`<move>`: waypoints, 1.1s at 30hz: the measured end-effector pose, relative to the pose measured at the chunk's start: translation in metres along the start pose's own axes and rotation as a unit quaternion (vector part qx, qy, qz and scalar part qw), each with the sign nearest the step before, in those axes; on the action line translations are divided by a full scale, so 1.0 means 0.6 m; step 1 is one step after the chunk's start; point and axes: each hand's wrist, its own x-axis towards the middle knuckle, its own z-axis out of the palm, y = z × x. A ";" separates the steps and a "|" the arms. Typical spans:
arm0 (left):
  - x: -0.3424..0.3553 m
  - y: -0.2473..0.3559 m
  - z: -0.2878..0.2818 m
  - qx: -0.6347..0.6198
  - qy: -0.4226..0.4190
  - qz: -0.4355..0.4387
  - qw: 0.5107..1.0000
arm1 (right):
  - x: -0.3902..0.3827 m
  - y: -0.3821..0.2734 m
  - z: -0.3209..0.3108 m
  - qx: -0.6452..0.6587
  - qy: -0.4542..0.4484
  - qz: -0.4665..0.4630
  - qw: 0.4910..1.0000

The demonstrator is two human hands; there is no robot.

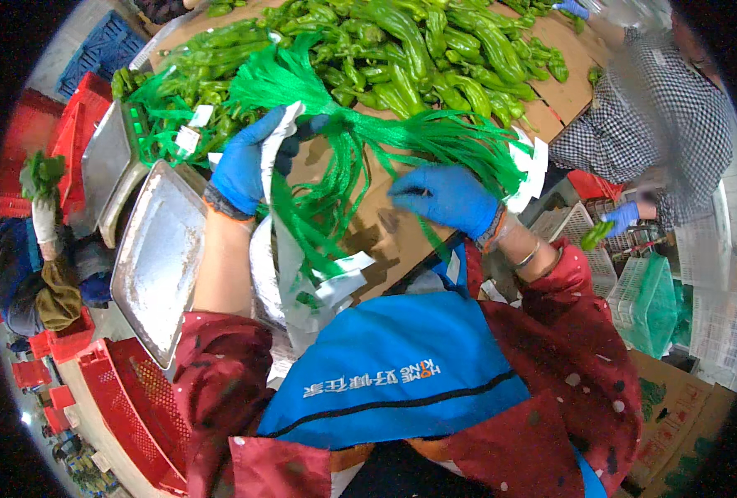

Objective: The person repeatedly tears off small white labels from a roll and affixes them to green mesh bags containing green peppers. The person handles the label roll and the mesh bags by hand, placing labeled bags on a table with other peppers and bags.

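Both my hands wear blue gloves. My left hand point(248, 166) is closed round a whitish plastic strip point(269, 170), which hangs down toward my apron. Just past it lies a bundle of green mesh bags point(347, 120), gathered at the middle and fanned out to both sides, with white tags point(530, 170) on the ends. My right hand point(447, 199) is over the cardboard in front of the bundle, its fingers curled together. Green strands pass next to and beneath it; what its fingertips hold, if anything, is hidden. Behind the bundle spreads a heap of long green peppers point(418, 50).
A weighing scale with a metal pan point(165, 257) stands at my left, another scale point(107, 166) beyond it. Red crates point(136, 407) are at the lower left. At the right, a co-worker in a checked sleeve point(634, 133) holds a green pepper point(597, 235) near white baskets point(634, 290).
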 end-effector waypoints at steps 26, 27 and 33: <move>-0.071 0.068 -0.071 0.034 -0.153 0.016 0.988 | 0.016 -0.027 0.038 0.359 -0.222 -0.020 0.906; -0.092 0.081 -0.084 0.059 -0.148 0.040 0.986 | 0.013 -0.027 0.034 0.398 -0.204 -0.024 0.894; -0.258 0.119 -0.084 0.238 0.122 0.223 0.938 | 0.017 -0.056 0.024 0.579 -0.082 -0.004 0.811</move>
